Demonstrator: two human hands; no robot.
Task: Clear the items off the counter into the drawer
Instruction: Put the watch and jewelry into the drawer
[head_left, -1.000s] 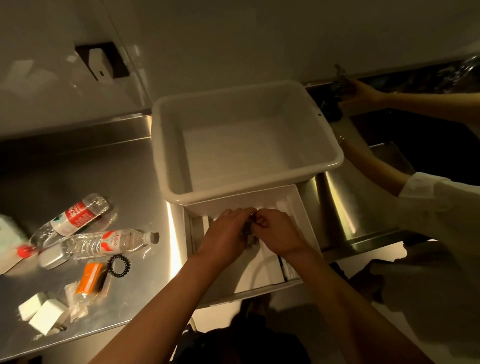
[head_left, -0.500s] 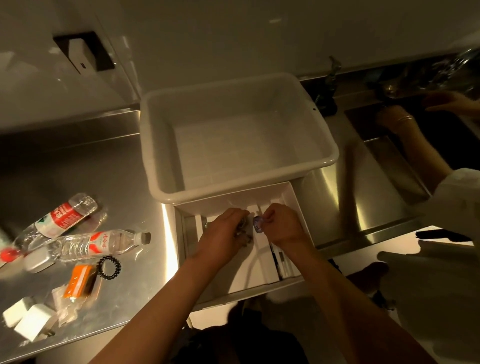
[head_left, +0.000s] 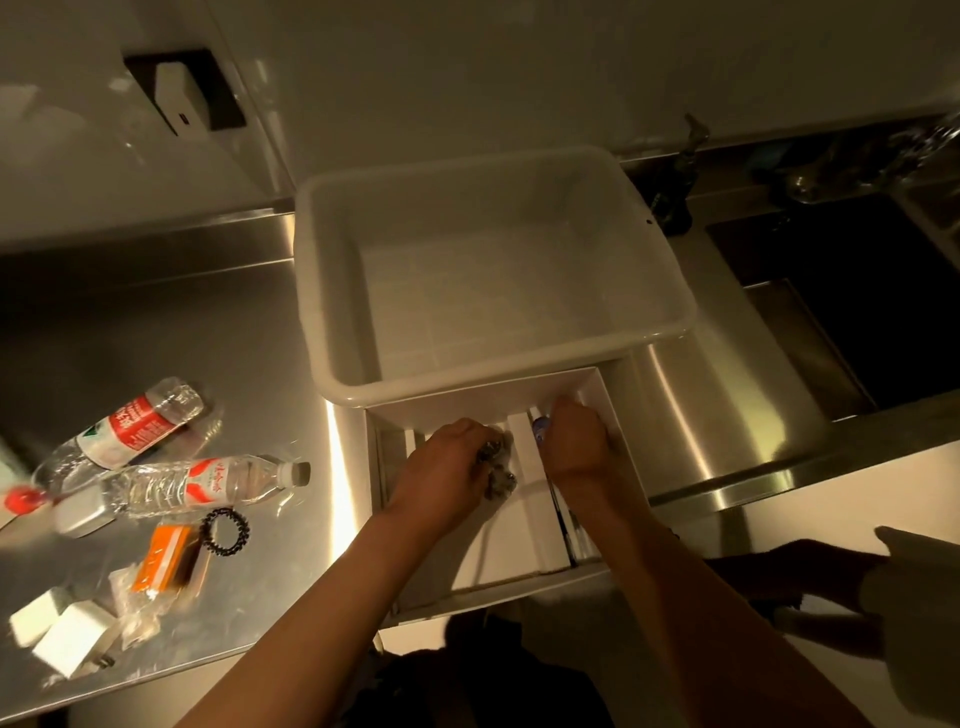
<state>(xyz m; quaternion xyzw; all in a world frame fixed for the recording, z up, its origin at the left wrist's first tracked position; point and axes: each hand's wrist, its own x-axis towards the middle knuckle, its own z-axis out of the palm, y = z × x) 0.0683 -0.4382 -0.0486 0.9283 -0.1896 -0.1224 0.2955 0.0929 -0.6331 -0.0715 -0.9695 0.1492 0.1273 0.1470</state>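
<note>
Drawer dividers showed white beneath both hands, the drawer itself pulled out from under the steel counter with a large white tub sitting on the counter just behind it. The left hand was curled around a small dark, glittery bundle held low over the wide middle compartment; what the bundle was could not be made out. The right hand was closed in a pinch on a small blue-purple item above the narrower compartment to the right. Well apart on the counter's left lay two plastic water bottles on their sides, a black coil hair tie beside an orange packet, and two white blocks near the front edge. A sink lay dark at the right.
</note>
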